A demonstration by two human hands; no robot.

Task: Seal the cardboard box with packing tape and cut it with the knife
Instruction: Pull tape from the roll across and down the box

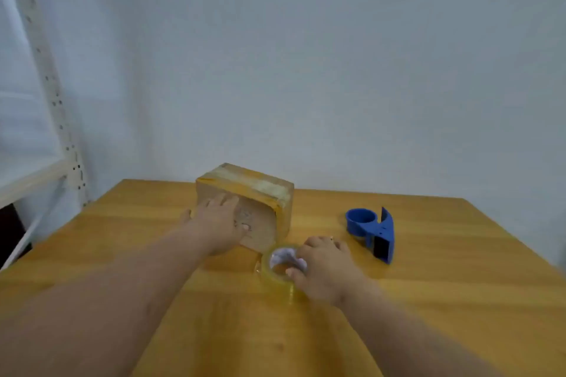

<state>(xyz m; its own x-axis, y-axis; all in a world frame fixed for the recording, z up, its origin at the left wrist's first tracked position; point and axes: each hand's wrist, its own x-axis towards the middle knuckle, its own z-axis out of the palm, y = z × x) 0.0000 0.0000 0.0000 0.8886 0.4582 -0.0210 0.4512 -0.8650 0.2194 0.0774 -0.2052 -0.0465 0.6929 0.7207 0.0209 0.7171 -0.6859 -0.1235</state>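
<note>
A brown cardboard box (263, 193) stands at the middle back of the wooden table, with strips of tape across its top and edges. My left hand (220, 223) lies flat with fingers spread on the box's near face. Just in front of the box's near right corner is a roll of clear yellowish packing tape (277, 277). My right hand (324, 269) grips this roll, fingers curled over its rim and into its core. No knife is visible.
A blue tape dispenser (372, 231) lies on the table (459, 269) to the right of the box. A white perforated shelf frame (61, 131) stands beyond the table's left edge. A plain wall runs behind the table.
</note>
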